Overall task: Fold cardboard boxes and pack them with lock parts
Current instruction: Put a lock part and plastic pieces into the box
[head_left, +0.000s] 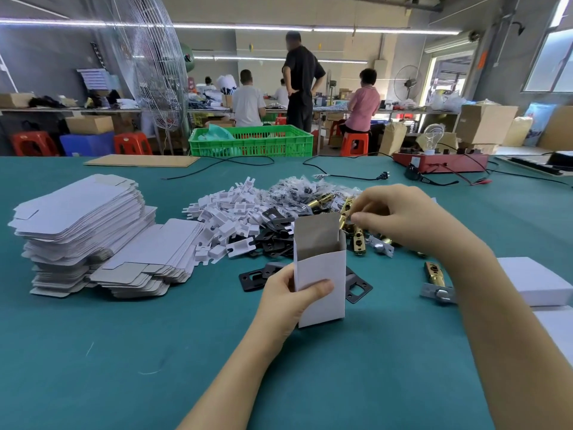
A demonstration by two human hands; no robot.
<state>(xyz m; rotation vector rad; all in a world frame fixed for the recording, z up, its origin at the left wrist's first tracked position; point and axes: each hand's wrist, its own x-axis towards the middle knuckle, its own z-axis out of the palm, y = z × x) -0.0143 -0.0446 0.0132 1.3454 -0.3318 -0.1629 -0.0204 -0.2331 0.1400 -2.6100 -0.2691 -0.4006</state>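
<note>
Left hand (286, 301) fingers curled round plain white box (321, 274), thumb across its front, box upright on green table (124, 352), top open, no print legible, right hand (400, 215) pinching brass latch (346, 212) just above box mouth

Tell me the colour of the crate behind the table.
Bright green crate, clearest in the head view.

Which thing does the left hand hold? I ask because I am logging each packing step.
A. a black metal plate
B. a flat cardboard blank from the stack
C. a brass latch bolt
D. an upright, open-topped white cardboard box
D: the left hand has its grip round the upright, open-topped white cardboard box, thumb across its front, the top flap standing open.
</note>
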